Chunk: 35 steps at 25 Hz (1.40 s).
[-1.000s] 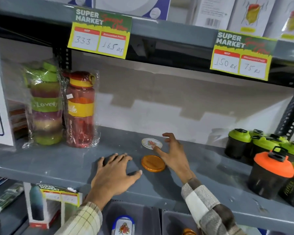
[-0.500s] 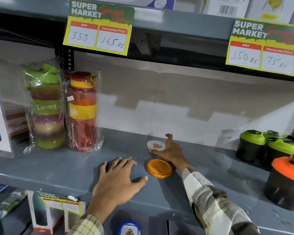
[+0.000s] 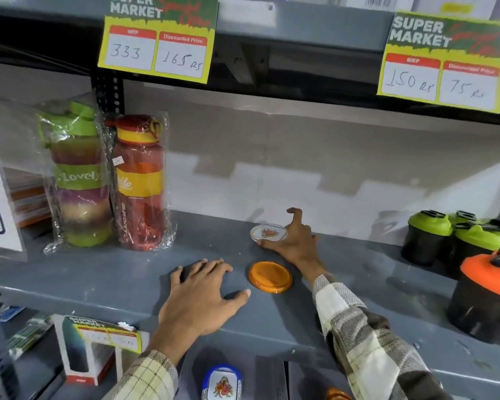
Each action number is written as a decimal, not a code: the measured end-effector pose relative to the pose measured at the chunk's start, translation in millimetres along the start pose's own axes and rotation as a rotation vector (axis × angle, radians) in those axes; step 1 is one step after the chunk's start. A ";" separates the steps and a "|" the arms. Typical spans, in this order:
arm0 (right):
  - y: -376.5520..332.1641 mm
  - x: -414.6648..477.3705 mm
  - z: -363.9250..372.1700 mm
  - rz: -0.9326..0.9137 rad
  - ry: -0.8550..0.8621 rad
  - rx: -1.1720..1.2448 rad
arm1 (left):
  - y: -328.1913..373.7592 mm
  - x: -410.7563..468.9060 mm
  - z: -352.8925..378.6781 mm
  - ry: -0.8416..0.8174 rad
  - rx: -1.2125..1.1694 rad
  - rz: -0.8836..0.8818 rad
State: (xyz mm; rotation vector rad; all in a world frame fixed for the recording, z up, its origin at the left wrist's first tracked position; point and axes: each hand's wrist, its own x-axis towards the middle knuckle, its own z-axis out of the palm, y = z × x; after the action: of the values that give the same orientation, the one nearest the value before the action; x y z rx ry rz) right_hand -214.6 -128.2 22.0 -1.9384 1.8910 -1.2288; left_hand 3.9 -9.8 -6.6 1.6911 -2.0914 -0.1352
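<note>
A small white round dish (image 3: 267, 231) with a red flower print sits on the grey shelf (image 3: 122, 272). My right hand (image 3: 293, 241) pinches it, thumb at its near edge and fingers along its right side, index finger raised. An orange round lid (image 3: 270, 277) lies flat just in front of that hand, untouched. My left hand (image 3: 199, 295) rests flat on the shelf to the lid's left, fingers spread, holding nothing.
Two plastic-wrapped bottles, a green one (image 3: 75, 174) and a red one (image 3: 140, 183), stand at the back left. Green-lidded shakers (image 3: 427, 235) and an orange-lidded one (image 3: 488, 293) crowd the right. Price tags (image 3: 156, 39) hang from the shelf above. Boxes and a printed container (image 3: 223, 382) sit below.
My right hand has closed its thumb and fingers round the white dish. The left hand stays flat on the shelf. The camera has moved closer.
</note>
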 end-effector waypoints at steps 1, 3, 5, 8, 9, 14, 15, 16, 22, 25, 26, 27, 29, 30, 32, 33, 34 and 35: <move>-6.6 -2.8 -5.3 -0.017 0.019 0.026 | 0.0 -0.6 -0.8 -0.005 0.000 0.000; -23.7 -10.4 -19.2 -0.066 0.074 0.066 | 0.2 -1.2 -1.1 -0.008 0.002 0.003; -45.0 -23.2 -36.1 -0.146 0.159 0.086 | 0.0 -1.3 -1.1 -0.001 0.003 0.008; -72.0 -53.1 -60.6 -0.290 0.264 0.059 | -0.9 0.7 0.3 0.004 0.015 0.015; -78.7 -64.8 -68.3 -0.326 0.283 0.051 | -1.2 1.4 1.2 0.001 0.017 0.014; -101.9 -124.7 -104.1 -0.483 0.385 0.050 | -2.4 2.8 3.8 -0.011 0.017 0.005; -105.8 -135.3 -109.2 -0.502 0.402 0.056 | -3.1 2.8 3.2 -0.025 0.015 0.003; -108.6 -145.2 -113.7 -0.516 0.416 0.060 | -3.3 2.5 3.3 -0.036 0.008 0.007; -115.6 -181.7 -121.9 -0.588 0.537 -0.019 | -3.5 -3.6 4.0 0.029 -0.054 0.031; -115.6 -191.8 -119.6 -0.672 0.580 -0.073 | -3.4 -3.8 3.3 0.010 -0.024 0.047; -115.5 -194.5 -118.5 -0.691 0.572 -0.057 | -2.9 -3.6 2.0 0.001 -0.018 0.050; -115.2 -197.5 -117.0 -0.699 0.548 -0.015 | -2.5 -4.4 1.2 0.000 -0.008 0.055; -115.0 -203.7 -113.4 -0.661 0.458 0.132 | -1.2 -5.5 -1.4 -0.002 0.002 0.055; -114.7 -207.6 -110.9 -0.613 0.398 0.223 | 0.1 -6.1 -4.2 -0.016 -0.003 0.043; -112.9 -216.6 -104.9 -0.487 0.275 0.427 | 3.8 -8.3 -9.4 -0.058 -0.002 0.024; -111.0 -222.3 -100.3 -0.416 0.198 0.538 | 5.7 -13.0 -14.1 -0.075 0.022 0.040; -108.2 -228.9 -95.3 -0.353 0.116 0.645 | 5.5 -15.6 -16.3 -0.097 0.050 0.058; -103.9 -236.2 -90.1 -0.300 0.033 0.743 | 7.1 -18.3 -20.0 -0.111 0.060 0.073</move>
State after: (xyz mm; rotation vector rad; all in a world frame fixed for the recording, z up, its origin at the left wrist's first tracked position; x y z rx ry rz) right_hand -160.4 138.8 44.5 -1.7874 0.9325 -1.7257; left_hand 8.1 13.2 8.7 1.6733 -2.2569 -0.1479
